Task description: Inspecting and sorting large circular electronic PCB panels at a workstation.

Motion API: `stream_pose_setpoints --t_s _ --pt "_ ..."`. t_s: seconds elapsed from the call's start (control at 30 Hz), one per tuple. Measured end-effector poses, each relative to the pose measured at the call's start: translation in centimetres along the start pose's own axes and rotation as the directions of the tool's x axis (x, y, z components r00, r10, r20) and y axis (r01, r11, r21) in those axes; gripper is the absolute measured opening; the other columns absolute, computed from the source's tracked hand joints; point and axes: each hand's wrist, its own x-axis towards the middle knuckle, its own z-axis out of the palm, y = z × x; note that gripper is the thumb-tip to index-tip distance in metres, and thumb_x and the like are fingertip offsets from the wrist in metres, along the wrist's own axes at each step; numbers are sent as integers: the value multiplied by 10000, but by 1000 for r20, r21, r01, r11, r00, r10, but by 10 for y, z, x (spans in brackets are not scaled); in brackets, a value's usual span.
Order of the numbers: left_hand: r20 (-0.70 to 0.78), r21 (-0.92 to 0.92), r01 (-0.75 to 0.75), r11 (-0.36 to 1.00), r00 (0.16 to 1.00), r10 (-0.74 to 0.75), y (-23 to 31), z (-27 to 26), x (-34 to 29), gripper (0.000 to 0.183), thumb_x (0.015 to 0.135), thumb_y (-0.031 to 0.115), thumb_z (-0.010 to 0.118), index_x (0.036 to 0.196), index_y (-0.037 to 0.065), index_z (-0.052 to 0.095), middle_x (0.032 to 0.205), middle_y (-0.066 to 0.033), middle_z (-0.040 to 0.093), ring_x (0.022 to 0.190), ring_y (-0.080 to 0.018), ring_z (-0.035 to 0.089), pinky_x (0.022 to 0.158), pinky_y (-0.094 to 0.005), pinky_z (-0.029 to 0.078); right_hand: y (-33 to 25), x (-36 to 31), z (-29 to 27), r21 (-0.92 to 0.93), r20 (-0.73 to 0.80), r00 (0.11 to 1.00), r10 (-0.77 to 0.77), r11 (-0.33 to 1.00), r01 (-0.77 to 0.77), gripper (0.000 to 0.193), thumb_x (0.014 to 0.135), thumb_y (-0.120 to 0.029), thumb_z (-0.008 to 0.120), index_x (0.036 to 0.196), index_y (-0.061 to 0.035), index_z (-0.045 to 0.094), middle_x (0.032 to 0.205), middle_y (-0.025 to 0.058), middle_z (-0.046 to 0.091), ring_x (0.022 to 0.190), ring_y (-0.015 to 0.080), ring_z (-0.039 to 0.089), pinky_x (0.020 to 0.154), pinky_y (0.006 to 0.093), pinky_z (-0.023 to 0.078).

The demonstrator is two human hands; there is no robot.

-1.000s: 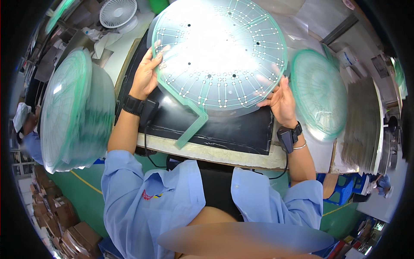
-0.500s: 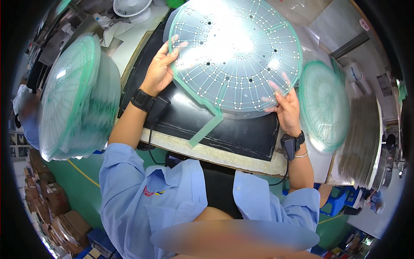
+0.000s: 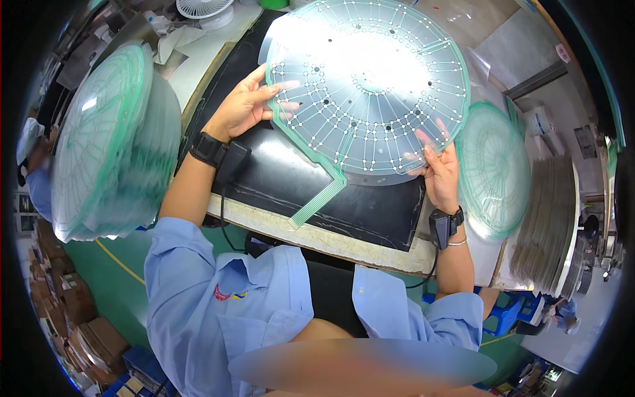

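Observation:
A round, see-through plastic circuit sheet [image 3: 370, 135] with green traces and rows of small pale dots is held up over a black work mat [image 3: 264, 175]. My left hand [image 3: 245, 106] grips its left edge, thumb on top and fingers showing through from beneath. At the lower right edge, my right hand [image 3: 440, 172] pinches the sheet in the same way. A narrow striped tail [image 3: 317, 198] of the sheet hangs toward me over the mat's near side. Glare washes out the sheet's upper middle. Below its near rim a further clear, curved edge shows; I cannot tell whether it is a second sheet.
A tall stack of similar round sheets [image 3: 99, 145] stands at the left. To the right lies another pile of round green sheets [image 3: 493, 172], beside a stack of greyish sheets [image 3: 546, 225]. A white fan [image 3: 204, 8] stands at the back; cardboard boxes [image 3: 99, 344] are on the floor.
The circuit sheet has shifted slightly to the right relative to the mat, with both hands still on it. My left fingers reach a little further under its edge. The whole view has shifted slightly.

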Motion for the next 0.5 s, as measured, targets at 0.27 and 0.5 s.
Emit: stream_pose_setpoints --t_s 0.27,0.5 --pt "-43 35 -83 996 995 84 -13 -7 5 524 922 74 432 1385 50 187 1300 -219 412 994 -277 594 803 -369 542 6 0 -5 12 1 1000 -4 1000 4 583 883 -27 477 1386 -81 187 1237 220 475 855 260 643 588 296 587" --pt "-143 56 -121 991 981 128 -29 -12 16 351 924 134 472 1235 -11 399 1159 -110 539 1023 -144 564 870 -293 496 15 6 -10 83 4 1000 -20 996 19 568 893 -13 442 1388 -97 176 1264 219 443 888 265 633 630 327 592"
